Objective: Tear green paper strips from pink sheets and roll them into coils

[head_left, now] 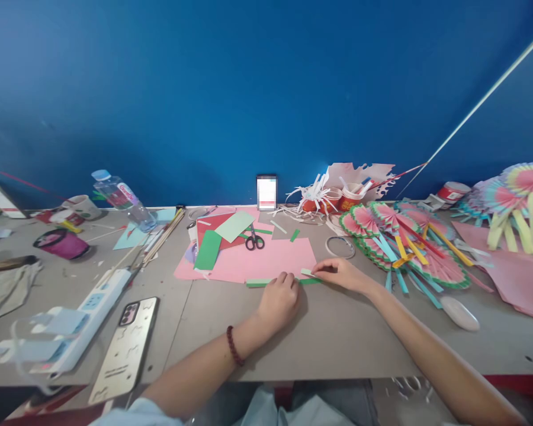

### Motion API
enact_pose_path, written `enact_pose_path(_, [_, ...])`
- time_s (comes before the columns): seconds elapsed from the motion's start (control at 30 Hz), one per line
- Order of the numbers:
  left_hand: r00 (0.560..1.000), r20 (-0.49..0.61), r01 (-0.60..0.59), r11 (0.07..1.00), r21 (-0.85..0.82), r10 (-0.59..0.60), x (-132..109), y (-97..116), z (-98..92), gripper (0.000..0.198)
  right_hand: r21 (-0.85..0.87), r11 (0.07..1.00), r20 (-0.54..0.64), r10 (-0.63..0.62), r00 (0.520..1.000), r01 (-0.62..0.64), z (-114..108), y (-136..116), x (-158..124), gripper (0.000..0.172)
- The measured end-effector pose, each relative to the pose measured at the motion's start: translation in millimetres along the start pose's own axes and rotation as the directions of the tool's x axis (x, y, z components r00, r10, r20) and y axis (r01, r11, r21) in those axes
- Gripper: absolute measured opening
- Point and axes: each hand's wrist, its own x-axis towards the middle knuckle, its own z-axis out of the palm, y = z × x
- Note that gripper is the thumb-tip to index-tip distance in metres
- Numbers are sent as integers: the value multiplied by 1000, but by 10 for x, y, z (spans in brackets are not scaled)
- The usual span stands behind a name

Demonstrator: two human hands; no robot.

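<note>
A blue wall [204,89] stands behind a grey surface [337,343]. On the surface, ahead of the person, a pink sheet [279,266] lies flat, with a green card [208,251] and other coloured papers on its left part. Pleated fans [379,216] are heaped well to the right of it, and a phone [135,331] lies to the left of the left forearm.

The left hand [281,300] is nearer the middle, its fingers curled in and resting on a green strip; whether they pinch it or only press it down, I cannot tell. The right hand [344,275] comes in from the right, thumb and fingertips drawn narrow on the right end of a pale slip.

The green strip [256,283] has its long axis running left to right, along the near edge of the pink sheet. 1 end shows left of the left hand, the other right of it, and the middle is hidden under the fingers. Scissors [254,236] rest beyond it, apart from both hands.

The pale slip [306,271], smallest of all, points left from the right fingers, just beyond the strip's right stretch and slightly askew to it, its left end tilted away from the person.
</note>
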Motion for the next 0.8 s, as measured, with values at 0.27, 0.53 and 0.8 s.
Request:
enact_pose_path(0.27, [1000,-10,17,1000,10,-17,-9,-22,-5,12,-132,984,45,-112,993,117,94,56,43,34])
enact_pose_path(0.53, [999,-16,37,999,-6,-37,10,-45,32,17,-279,928,93,-229,969,246,88,59,45,27])
enact_pose_path(0.8, [999,38,-38,999,-13,38,13,-4,-36,22,-266,932,138,-215,967,245,56,8,62,26])
